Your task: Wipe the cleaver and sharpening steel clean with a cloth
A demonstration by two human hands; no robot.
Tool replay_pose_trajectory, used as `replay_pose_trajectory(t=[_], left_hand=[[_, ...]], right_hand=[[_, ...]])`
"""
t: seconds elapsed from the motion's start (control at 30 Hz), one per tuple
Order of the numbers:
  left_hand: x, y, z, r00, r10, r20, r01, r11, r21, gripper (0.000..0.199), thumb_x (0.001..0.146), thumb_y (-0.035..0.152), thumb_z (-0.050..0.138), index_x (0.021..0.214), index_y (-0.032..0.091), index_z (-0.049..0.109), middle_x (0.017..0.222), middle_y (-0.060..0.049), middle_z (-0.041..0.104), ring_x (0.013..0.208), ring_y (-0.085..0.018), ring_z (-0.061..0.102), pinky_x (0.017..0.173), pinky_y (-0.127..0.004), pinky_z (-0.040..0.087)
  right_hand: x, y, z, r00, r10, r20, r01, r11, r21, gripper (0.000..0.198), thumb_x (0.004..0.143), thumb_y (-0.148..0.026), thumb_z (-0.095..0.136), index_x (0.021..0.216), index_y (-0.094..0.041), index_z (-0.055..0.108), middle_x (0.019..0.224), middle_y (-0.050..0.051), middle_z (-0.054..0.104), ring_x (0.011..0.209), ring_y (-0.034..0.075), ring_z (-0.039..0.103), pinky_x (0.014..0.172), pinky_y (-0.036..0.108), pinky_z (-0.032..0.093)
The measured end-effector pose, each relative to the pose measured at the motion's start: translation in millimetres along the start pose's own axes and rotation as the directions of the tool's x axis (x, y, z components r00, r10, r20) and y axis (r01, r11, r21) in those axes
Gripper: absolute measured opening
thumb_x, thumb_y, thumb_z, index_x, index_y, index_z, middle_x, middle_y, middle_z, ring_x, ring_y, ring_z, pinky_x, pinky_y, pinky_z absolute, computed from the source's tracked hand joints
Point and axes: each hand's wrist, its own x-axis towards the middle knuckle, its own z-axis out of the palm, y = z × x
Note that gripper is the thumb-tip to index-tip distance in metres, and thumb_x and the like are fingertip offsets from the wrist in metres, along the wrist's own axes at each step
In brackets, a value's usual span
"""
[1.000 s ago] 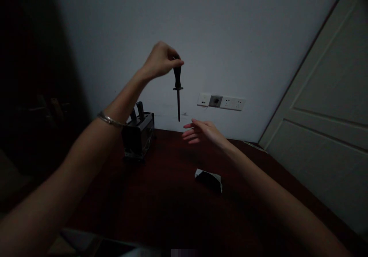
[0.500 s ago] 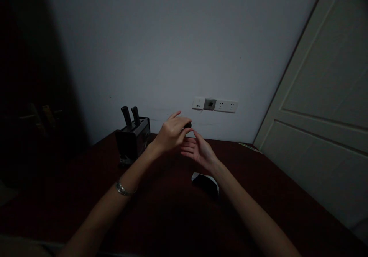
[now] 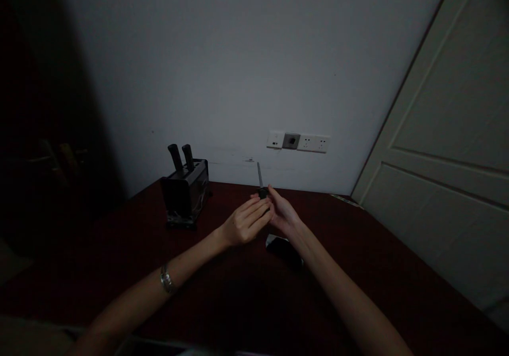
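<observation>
A thin grey honing steel (image 3: 260, 175) with a black guard and handle end points up and away from me. My left hand (image 3: 246, 220) is closed around the handle, its fingers lying over the front of it. From the other side my right hand (image 3: 283, 213) wraps the same handle, with the thumb up beside the guard. Most of the handle is hidden by both hands. On the left, a black knife block (image 3: 185, 191) holds two black-handled knives (image 3: 181, 158). Below my right wrist lies a dark item with a whitish edge (image 3: 283, 249), its kind unclear.
The dark red tabletop (image 3: 222, 303) runs back to a pale wall with a row of sockets (image 3: 298, 141). A panelled white door (image 3: 437, 186) stands at the right. A flat strip (image 3: 345, 201) lies along the back right edge. The room is dim.
My left hand has come down and closed over the handle against my right hand. The rod, formerly not visible, now shows pointing up. My right hand's fingers have curled in.
</observation>
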Motion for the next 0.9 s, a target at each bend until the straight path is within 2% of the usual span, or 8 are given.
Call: replay_pose_trajectory(t=[0.2, 0.3, 0.43, 0.5, 0.57, 0.67, 0.8, 0.9], left_hand=[[-20.1, 20.2, 2.2, 1.000, 0.002, -0.004, -0.002, 1.000, -0.026, 0.028, 0.081, 0.009, 0.045, 0.107, 0.010, 0.056, 0.109, -0.017, 0.062, 0.115, -0.021, 0.048, 0.093, -0.038, 0.046], [-30.4, 28.9, 6.1, 1.000, -0.011, 0.010, 0.012, 0.999, -0.051, 0.032, 0.079, 0.008, 0.045, 0.109, 0.012, 0.055, 0.110, -0.016, 0.062, 0.115, -0.022, 0.048, 0.092, -0.039, 0.047], [-45.3, 39.5, 10.4, 0.987, -0.123, 0.103, 0.146, 0.955, -0.258, 0.043, 0.078, 0.018, 0.049, 0.121, 0.020, 0.046, 0.119, -0.015, 0.056, 0.116, -0.024, 0.048, 0.090, -0.043, 0.048], [-53.7, 42.7, 13.8, 0.958, -0.273, 0.083, 0.283, 0.869, -0.407, 0.044, 0.078, 0.017, 0.047, 0.122, 0.021, 0.043, 0.115, -0.014, 0.058, 0.110, -0.023, 0.053, 0.086, -0.042, 0.050], [-62.4, 43.7, 21.0, 0.871, -0.480, 0.106, 0.471, 0.755, -0.456, 0.035, 0.079, 0.015, 0.043, 0.112, 0.022, 0.049, 0.101, -0.010, 0.063, 0.098, -0.022, 0.058, 0.078, -0.040, 0.052], [-72.3, 43.2, 40.3, 0.683, -0.658, 0.317, 0.731, 0.615, -0.297, 0.018, 0.081, 0.021, 0.044, 0.094, 0.021, 0.056, 0.086, -0.008, 0.062, 0.084, -0.021, 0.058, 0.072, -0.038, 0.051], [-73.0, 46.7, 73.7, 0.434, -0.630, 0.643, 0.825, 0.565, -0.004, 0.037, 0.080, 0.045, 0.047, 0.098, 0.015, 0.057, 0.097, -0.012, 0.057, 0.097, -0.027, 0.050, 0.085, -0.045, 0.042], [-68.0, 53.9, 96.5, 0.345, -0.526, 0.778, 0.824, 0.566, 0.017, 0.048, 0.076, 0.051, 0.050, 0.107, 0.015, 0.053, 0.115, -0.014, 0.048, 0.110, -0.031, 0.041, 0.089, -0.049, 0.036]], right_hand=[[-1.4, 14.6, -4.0, 0.982, -0.121, -0.147, 0.121, 0.993, -0.008, 0.028, 0.083, -0.038, 0.051, 0.074, -0.013, 0.060, 0.061, 0.003, 0.064, 0.053, 0.012, 0.060, 0.048, 0.022, 0.047], [-5.7, 19.5, -3.4, 0.969, -0.177, -0.174, 0.171, 0.984, -0.046, 0.024, 0.081, -0.034, 0.055, 0.073, -0.013, 0.060, 0.059, 0.002, 0.062, 0.050, 0.012, 0.060, 0.047, 0.022, 0.048], [-11.0, 22.1, -8.4, 0.946, -0.251, -0.207, 0.233, 0.966, -0.109, 0.025, 0.075, -0.038, 0.063, 0.069, -0.014, 0.058, 0.058, 0.000, 0.059, 0.046, 0.010, 0.055, 0.045, 0.023, 0.048], [-13.2, 22.2, -14.8, 0.931, -0.299, -0.207, 0.272, 0.951, -0.147, 0.028, 0.071, -0.042, 0.065, 0.068, -0.014, 0.058, 0.056, -0.002, 0.056, 0.044, 0.008, 0.052, 0.042, 0.021, 0.047], [-15.3, 22.3, -23.1, 0.921, -0.337, -0.195, 0.306, 0.936, -0.174, 0.031, 0.068, -0.045, 0.066, 0.069, -0.015, 0.057, 0.053, -0.005, 0.052, 0.040, 0.005, 0.045, 0.037, 0.018, 0.042], [-17.2, 25.6, -36.6, 0.922, -0.347, -0.173, 0.317, 0.931, -0.180, 0.035, 0.065, -0.048, 0.067, 0.071, -0.015, 0.056, 0.053, -0.007, 0.048, 0.036, 0.002, 0.037, 0.033, 0.014, 0.034], [-14.6, 38.5, -52.9, 0.927, -0.317, -0.198, 0.275, 0.937, -0.214, 0.041, 0.063, -0.053, 0.067, 0.071, -0.014, 0.057, 0.053, -0.007, 0.047, 0.035, 0.001, 0.034, 0.032, 0.014, 0.031], [-11.5, 50.2, -62.4, 0.921, -0.333, -0.203, 0.282, 0.928, -0.243, 0.042, 0.063, -0.053, 0.067, 0.070, -0.012, 0.058, 0.052, -0.006, 0.046, 0.035, 0.001, 0.033, 0.031, 0.014, 0.031]])
